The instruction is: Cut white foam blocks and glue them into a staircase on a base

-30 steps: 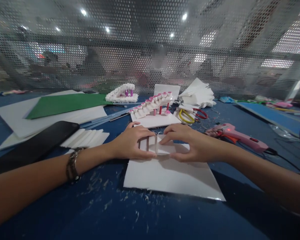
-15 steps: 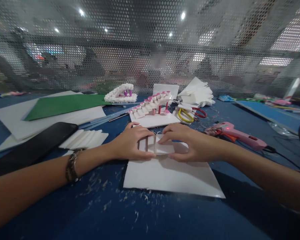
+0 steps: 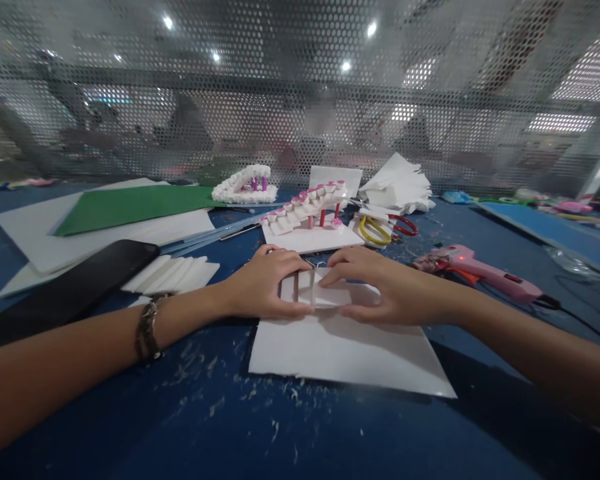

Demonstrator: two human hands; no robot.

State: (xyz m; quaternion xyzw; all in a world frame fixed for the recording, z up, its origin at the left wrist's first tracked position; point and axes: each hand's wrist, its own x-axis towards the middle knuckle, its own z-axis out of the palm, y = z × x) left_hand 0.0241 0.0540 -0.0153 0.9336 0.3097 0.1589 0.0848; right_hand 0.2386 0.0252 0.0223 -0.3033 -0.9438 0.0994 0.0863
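Between my hands is a small white foam-board step piece (image 3: 305,285), made of flat strips with a thin upright ridge. It lies over a white foam sheet (image 3: 350,353) on the blue table. My left hand (image 3: 267,283) is closed on the left part of the piece, thumb along the near edge and fingers along the far one. My right hand (image 3: 375,283) pinches the right part, its index finger bent onto the white surface. The fingers hide some of the piece's edges. Behind it stands a model staircase (image 3: 305,203) with pink-topped steps on red posts.
Right of my hands lies a pink glue gun (image 3: 490,270) with a lit red light and a trailing cord. Yellow-handled scissors (image 3: 375,230) rest behind. To the left are white strips (image 3: 175,275), a black phone (image 3: 80,283) and a green sheet (image 3: 140,208). Perforated metal panel (image 3: 260,120) backs the table.
The view has shifted slightly, so everything sits a little further right. Both hands keep nearly the same hold on the white step piece.
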